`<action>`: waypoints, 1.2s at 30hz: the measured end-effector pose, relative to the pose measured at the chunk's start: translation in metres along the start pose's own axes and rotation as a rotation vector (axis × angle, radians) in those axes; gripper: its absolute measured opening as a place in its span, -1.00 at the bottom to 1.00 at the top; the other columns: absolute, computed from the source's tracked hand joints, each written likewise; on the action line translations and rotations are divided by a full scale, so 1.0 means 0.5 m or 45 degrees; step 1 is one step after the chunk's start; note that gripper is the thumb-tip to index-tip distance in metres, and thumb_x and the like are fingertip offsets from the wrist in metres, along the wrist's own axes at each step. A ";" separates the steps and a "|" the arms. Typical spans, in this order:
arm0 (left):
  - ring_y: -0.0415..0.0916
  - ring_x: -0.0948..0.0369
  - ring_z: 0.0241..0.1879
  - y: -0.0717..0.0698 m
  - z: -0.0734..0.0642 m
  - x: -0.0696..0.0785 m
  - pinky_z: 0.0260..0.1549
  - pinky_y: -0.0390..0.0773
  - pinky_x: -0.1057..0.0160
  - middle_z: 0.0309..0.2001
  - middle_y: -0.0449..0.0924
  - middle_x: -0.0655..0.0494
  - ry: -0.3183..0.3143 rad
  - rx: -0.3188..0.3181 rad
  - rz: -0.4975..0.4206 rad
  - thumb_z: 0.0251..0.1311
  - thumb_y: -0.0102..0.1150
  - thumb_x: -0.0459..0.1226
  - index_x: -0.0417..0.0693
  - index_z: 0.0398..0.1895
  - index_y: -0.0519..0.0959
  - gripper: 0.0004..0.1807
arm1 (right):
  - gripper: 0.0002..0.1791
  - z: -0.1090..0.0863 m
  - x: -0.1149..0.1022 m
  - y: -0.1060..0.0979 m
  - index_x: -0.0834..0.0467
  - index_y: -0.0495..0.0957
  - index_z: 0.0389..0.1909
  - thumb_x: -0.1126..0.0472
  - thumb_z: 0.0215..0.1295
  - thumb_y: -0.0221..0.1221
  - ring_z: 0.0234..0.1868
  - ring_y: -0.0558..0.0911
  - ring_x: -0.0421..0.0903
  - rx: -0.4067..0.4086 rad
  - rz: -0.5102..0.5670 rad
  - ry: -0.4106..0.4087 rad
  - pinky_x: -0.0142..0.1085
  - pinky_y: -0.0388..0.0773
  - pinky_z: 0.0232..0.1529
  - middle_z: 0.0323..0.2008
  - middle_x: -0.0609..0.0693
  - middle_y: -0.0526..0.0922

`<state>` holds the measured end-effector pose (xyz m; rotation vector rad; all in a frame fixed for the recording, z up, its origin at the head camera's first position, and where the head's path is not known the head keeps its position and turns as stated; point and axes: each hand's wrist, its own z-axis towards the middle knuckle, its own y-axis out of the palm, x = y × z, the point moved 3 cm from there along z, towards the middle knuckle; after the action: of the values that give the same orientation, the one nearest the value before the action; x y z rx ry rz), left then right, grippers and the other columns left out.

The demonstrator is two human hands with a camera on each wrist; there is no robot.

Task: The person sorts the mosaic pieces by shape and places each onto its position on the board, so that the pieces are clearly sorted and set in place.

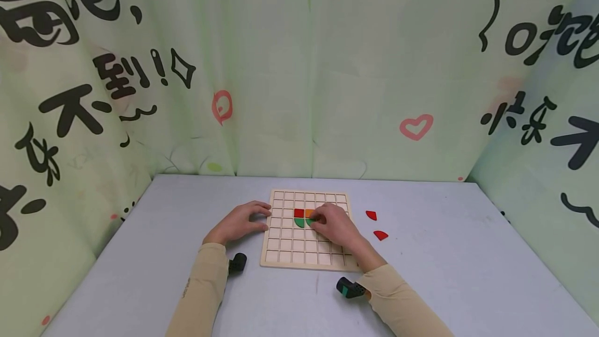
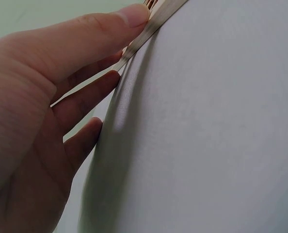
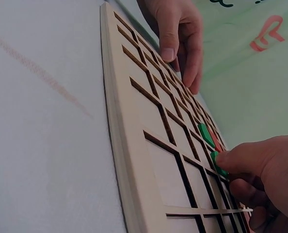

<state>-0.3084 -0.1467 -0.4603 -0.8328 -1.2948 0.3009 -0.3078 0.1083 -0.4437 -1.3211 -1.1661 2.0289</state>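
A wooden grid board (image 1: pixel 285 258) lies on the table with small coloured pieces in its cells. A red square piece (image 1: pixel 298 213), an orange piece (image 1: pixel 309 212) and a green quarter-circle piece (image 1: pixel 299 222) sit together near its middle. My right hand (image 1: pixel 334 223) pinches a second green quarter-circle piece (image 3: pixel 218 164) at the neighbouring cell, thumb against it; the other fingers curl below. Fingers spread along the board's left edge, my left hand (image 1: pixel 241 221) touches the frame, and its thumb (image 2: pixel 134 15) lies on the rim in the left wrist view.
Two red quarter-circle pieces (image 1: pixel 371 215) lie on the white table (image 1: pixel 421 274) to the right of the board. A printed curtain (image 1: pixel 276 66) hangs behind the table and along both sides. Each wrist carries a small black camera (image 1: pixel 237 263).
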 end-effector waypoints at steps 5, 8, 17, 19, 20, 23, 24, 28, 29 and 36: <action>0.28 0.04 0.35 0.001 0.002 -0.001 0.36 0.26 0.03 0.25 0.47 0.12 -0.010 0.002 0.010 0.12 0.40 -0.27 -0.10 0.03 0.64 -0.63 | -0.89 -0.001 0.000 0.000 0.19 0.71 -0.27 0.30 0.17 0.35 -0.35 0.46 -0.18 0.003 0.014 0.000 -0.34 0.49 -0.32 -0.35 -0.07 0.59; 0.28 0.05 0.35 0.001 0.002 0.000 0.36 0.25 0.04 0.25 0.47 0.11 -0.012 -0.004 0.008 0.12 0.39 -0.27 -0.11 0.03 0.64 -0.62 | -0.88 -0.001 0.001 -0.001 0.18 0.72 -0.25 0.29 0.18 0.35 -0.33 0.46 -0.18 -0.002 0.023 0.016 -0.33 0.50 -0.30 -0.34 -0.07 0.60; 0.28 0.04 0.35 0.000 0.002 0.001 0.35 0.26 0.03 0.25 0.47 0.11 0.008 -0.010 0.012 0.13 0.39 -0.26 -0.11 0.03 0.64 -0.63 | -0.82 -0.005 0.022 -0.016 0.17 0.71 -0.17 0.24 0.21 0.34 -0.29 0.53 -0.16 0.039 0.070 0.096 -0.31 0.59 -0.20 -0.27 -0.07 0.64; 0.29 0.04 0.34 -0.001 0.002 0.000 0.35 0.26 0.03 0.25 0.47 0.10 0.011 -0.008 0.011 0.13 0.39 -0.26 -0.11 0.03 0.64 -0.63 | -0.80 -0.008 0.028 -0.022 0.16 0.71 -0.14 0.23 0.21 0.34 -0.27 0.53 -0.15 0.044 0.086 0.129 -0.30 0.60 -0.18 -0.25 -0.06 0.64; 0.29 0.03 0.34 -0.001 0.001 0.000 0.35 0.26 0.02 0.25 0.47 0.10 0.012 -0.006 0.015 0.13 0.39 -0.26 -0.11 0.03 0.64 -0.63 | -0.79 -0.010 0.030 -0.025 0.17 0.71 -0.13 0.22 0.22 0.34 -0.27 0.53 -0.14 0.048 0.097 0.145 -0.29 0.60 -0.17 -0.24 -0.05 0.64; 0.29 0.03 0.34 0.000 0.001 0.000 0.35 0.27 0.01 0.25 0.47 0.09 0.007 -0.004 0.016 0.13 0.39 -0.26 -0.11 0.03 0.64 -0.63 | -0.77 -0.016 0.040 -0.035 0.17 0.69 -0.11 0.21 0.23 0.33 -0.24 0.55 -0.12 0.060 0.127 0.185 -0.24 0.60 -0.14 -0.21 -0.03 0.64; 0.29 0.03 0.34 0.000 0.000 0.000 0.35 0.27 0.01 0.25 0.47 0.09 0.004 -0.004 0.018 0.13 0.39 -0.26 -0.11 0.03 0.64 -0.63 | -0.76 -0.018 0.044 -0.038 0.17 0.69 -0.09 0.20 0.24 0.33 -0.23 0.56 -0.11 0.063 0.139 0.198 -0.22 0.61 -0.12 -0.20 -0.03 0.64; 0.28 0.03 0.34 0.001 0.000 -0.001 0.35 0.27 0.02 0.25 0.47 0.09 -0.006 0.002 0.014 0.12 0.40 -0.27 -0.11 0.02 0.64 -0.63 | -0.73 -0.028 0.057 -0.051 0.17 0.66 -0.05 0.18 0.26 0.31 -0.17 0.59 -0.08 0.076 0.172 0.240 -0.20 0.63 -0.08 -0.15 -0.01 0.64; 0.28 0.04 0.35 0.002 0.000 -0.001 0.35 0.26 0.03 0.25 0.47 0.10 -0.011 0.002 0.011 0.12 0.40 -0.27 -0.10 0.02 0.64 -0.63 | -0.72 -0.031 0.060 -0.055 0.17 0.65 -0.03 0.18 0.27 0.30 -0.15 0.59 -0.06 0.077 0.182 0.254 -0.20 0.63 -0.08 -0.13 0.00 0.64; 0.26 0.05 0.36 0.001 0.000 0.000 0.36 0.25 0.04 0.26 0.46 0.12 -0.027 -0.008 0.014 0.12 0.40 -0.26 -0.10 0.04 0.64 -0.61 | -0.68 -0.050 0.080 -0.083 0.22 0.61 0.04 0.19 0.32 0.24 -0.09 0.60 0.00 0.104 0.185 0.295 -0.17 0.63 -0.09 -0.07 0.07 0.64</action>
<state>-0.3085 -0.1461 -0.4607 -0.8447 -1.3117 0.3154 -0.3064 0.1705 -0.4341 -1.5903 -0.8979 1.9358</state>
